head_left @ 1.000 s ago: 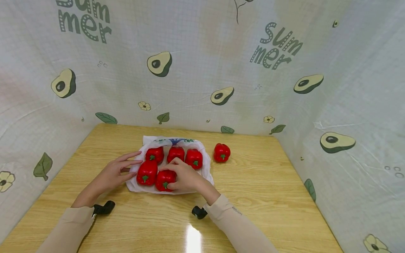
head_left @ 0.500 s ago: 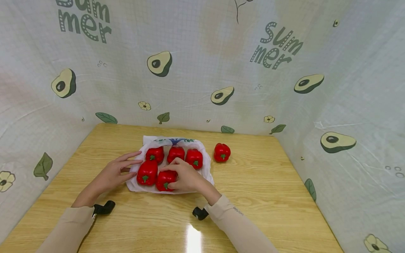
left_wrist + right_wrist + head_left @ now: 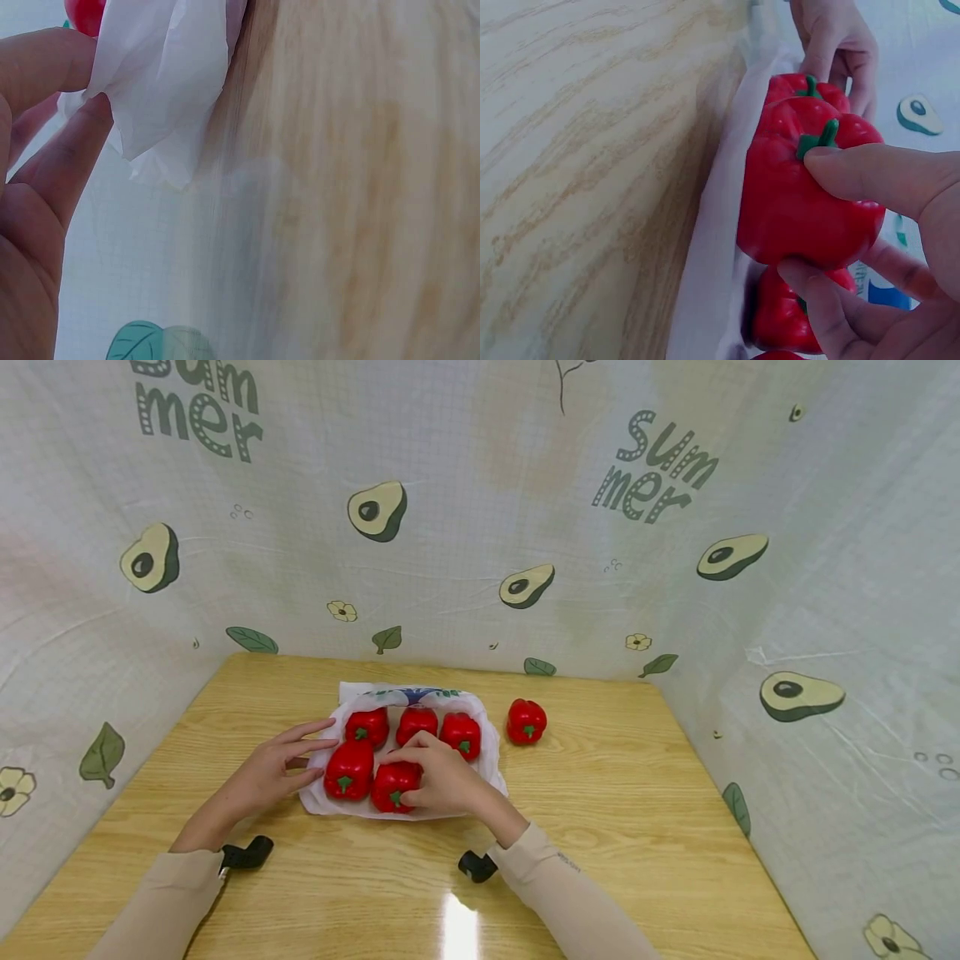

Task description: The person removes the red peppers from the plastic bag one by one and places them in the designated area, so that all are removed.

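In the head view, my right hand (image 3: 442, 778) grips a red bell pepper (image 3: 388, 795) at the front of a crinkled white bag (image 3: 491, 764). Its thumb lies by the green stem in the right wrist view, with fingers on the other side of the pepper (image 3: 802, 195). My left hand (image 3: 266, 770) touches the bag's left rim with fairly straight, spread fingers. Close by, in the left wrist view, the bag's white edge (image 3: 165, 82) meets the thumb and a fingertip. Several more bell peppers lie in the bag, including a large one (image 3: 349, 768) at front left.
One bell pepper (image 3: 527, 722) stands on the wooden table (image 3: 600, 827), right of the bag. Cloth walls (image 3: 450, 527) printed with avocados and leaves rise along the back and both sides. Black wrist cameras (image 3: 258, 852) sit near each sleeve cuff.
My right hand and the bell pepper in it have shifted very slightly right, widening the gap to the front-left pepper. The left hand stays in place.
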### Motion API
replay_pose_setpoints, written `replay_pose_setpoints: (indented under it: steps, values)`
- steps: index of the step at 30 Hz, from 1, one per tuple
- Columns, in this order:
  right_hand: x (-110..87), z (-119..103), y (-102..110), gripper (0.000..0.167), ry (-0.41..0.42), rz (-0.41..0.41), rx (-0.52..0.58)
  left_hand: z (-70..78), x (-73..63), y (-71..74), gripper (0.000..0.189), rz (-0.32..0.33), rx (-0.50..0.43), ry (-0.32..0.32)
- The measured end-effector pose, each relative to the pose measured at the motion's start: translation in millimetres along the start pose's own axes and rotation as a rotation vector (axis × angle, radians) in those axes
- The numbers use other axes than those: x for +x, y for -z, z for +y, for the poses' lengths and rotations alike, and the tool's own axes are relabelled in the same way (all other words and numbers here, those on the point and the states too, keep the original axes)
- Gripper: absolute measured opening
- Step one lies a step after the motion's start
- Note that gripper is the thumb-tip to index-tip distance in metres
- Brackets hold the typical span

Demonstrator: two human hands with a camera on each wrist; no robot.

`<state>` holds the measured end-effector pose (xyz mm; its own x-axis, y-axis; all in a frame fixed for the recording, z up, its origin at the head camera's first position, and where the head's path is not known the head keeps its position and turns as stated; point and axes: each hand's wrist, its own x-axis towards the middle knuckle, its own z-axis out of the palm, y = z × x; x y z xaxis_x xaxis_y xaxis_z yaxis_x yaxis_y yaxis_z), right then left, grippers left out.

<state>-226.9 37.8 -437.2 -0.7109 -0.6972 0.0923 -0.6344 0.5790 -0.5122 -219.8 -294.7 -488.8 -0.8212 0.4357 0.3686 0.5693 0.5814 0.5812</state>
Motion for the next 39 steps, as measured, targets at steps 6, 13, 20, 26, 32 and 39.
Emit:
replay_pose_setpoints:
  steps: [6, 13, 20, 26, 32, 39]
  values:
    - [-3.1, -1, 7, 0.055, -0.015, -0.002, -0.006, 1.0, 0.5, -0.4, 0.057, -0.003, 0.004, 0.009]
    - [-8.4, 0, 14, 0.052, -0.021, -0.004, -0.003, 2.0, 0.9, -0.5, 0.057, -0.004, 0.007, 0.015]
    - [-13.2, 4, 19, 0.052, -0.032, -0.004, -0.013, 2.7, 0.9, -0.2, 0.057, -0.003, 0.014, 0.009]
    - [-18.1, 8, 26, 0.052, -0.042, -0.001, -0.018, 4.0, 0.5, -0.4, 0.057, -0.002, 0.028, 0.016]
    - [-23.3, 13, 34, 0.054, -0.043, 0.012, -0.003, 4.9, 0.3, -0.4, 0.057, 0.0, 0.041, 0.014]
    - [-27.9, 20, 41, 0.052, -0.011, 0.038, -0.045, 5.7, 0.2, 0.0, 0.056, 0.001, 0.073, 0.017]
